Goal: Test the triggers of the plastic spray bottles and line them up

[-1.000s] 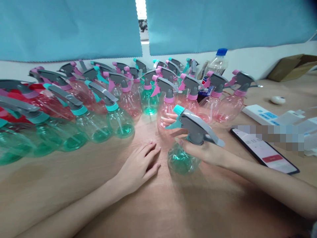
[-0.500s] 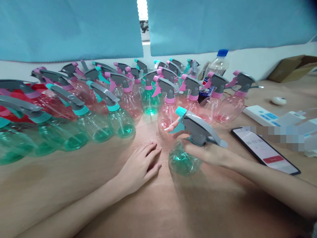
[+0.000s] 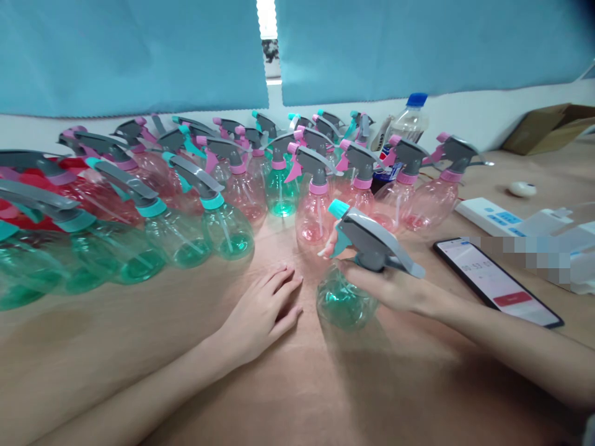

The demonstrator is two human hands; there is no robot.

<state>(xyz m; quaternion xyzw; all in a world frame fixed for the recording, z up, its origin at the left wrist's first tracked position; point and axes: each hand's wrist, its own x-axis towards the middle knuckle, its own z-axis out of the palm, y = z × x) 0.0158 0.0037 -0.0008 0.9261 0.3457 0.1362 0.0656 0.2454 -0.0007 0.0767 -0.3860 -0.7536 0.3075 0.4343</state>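
My right hand (image 3: 395, 286) is wrapped round the neck of a green spray bottle (image 3: 346, 303) with a grey head and a turquoise nozzle and trigger. A fingertip curls at its trigger, while the other fingers are mostly hidden behind the bottle. The bottle is upright, its nozzle pointing to the far left. Flat on the table (image 3: 260, 396) lies my left hand (image 3: 263, 313), fingers stretched out, holding nothing, a little left of the bottle. Beyond it stands another green spray bottle (image 3: 227, 229), and a pink spray bottle (image 3: 313, 217) is behind the held one.
Several more pink and green spray bottles crowd the back and left. At right lie a phone (image 3: 497, 282) showing a timer, a white power strip (image 3: 490, 215) and a small white object (image 3: 522, 189). A blue-capped bottle (image 3: 409, 124) and a cardboard box (image 3: 534, 133) stand further back.
The fingers of my right hand, stretched out in front of the trigger before, have curled in and pulled back toward it. The left hand stays in place.
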